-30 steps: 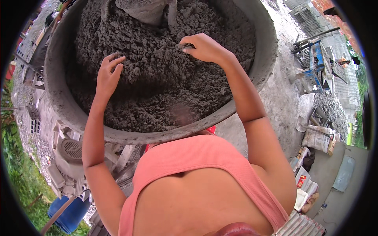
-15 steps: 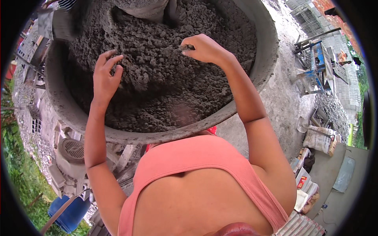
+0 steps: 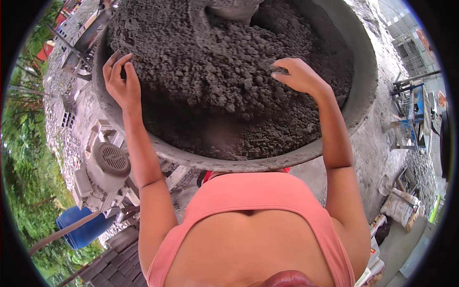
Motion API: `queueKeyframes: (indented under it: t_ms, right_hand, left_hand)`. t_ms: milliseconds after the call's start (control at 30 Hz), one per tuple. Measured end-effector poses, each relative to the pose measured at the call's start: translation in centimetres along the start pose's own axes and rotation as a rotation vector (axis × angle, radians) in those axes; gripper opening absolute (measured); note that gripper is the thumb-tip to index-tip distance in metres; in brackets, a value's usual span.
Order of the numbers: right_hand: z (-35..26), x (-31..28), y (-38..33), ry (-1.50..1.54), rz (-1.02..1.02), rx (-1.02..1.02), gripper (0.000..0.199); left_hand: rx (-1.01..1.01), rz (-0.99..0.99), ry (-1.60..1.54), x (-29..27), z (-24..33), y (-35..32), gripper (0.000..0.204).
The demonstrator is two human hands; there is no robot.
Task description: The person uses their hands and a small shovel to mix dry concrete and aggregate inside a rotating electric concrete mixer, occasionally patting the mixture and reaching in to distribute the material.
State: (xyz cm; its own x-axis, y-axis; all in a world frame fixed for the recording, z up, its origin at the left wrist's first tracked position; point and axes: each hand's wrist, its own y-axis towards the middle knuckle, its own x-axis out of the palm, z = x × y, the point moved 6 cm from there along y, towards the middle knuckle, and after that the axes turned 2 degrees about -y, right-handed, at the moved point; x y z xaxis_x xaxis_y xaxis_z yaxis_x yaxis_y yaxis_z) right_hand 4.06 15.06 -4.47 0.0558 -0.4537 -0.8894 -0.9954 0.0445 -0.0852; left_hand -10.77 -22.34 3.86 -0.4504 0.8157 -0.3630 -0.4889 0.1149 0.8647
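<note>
A wide round mixing pan with a grey rim is in front of me, filled with dark, crumbly, damp-looking cement mix. A mix-crusted hub stands in it at the far side. My left hand hovers by the pan's left rim, its fingers loosely bent and apart, with nothing seen in them. Over the right part of the mix, my right hand has thumb and fingers curled together. A small grey lump of cement mix appears to be between their tips, though it blends with the mix behind.
Left of the pan is a grey motor, with a blue barrel and stacked dark blocks nearer me. On the right are a blue-framed metal stand, a gravel heap and a filled sack.
The view has swung left, so the pan sits farther right in it. My left hand has moved toward the left rim. The grey metal box at the upper left has gone from view.
</note>
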Motion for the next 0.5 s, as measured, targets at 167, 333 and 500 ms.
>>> queueKeyframes:
  t_ms: [167,333,500]
  right_hand:
    - [-0.3,0.3,0.3,0.057,-0.059,0.090,0.043]
    - [-1.3,0.4,0.1,0.020,-0.022,0.028,0.043]
    - [-2.8,0.9,0.6,0.024,-0.082,0.052,0.044]
  left_hand:
    - [-0.044,0.059,-0.020,-0.5,-1.3,0.3,0.017]
    - [-0.126,0.076,-0.048,-0.6,-2.0,0.0,0.017]
    - [-0.153,0.067,-0.038,-1.1,-2.8,0.0,0.015]
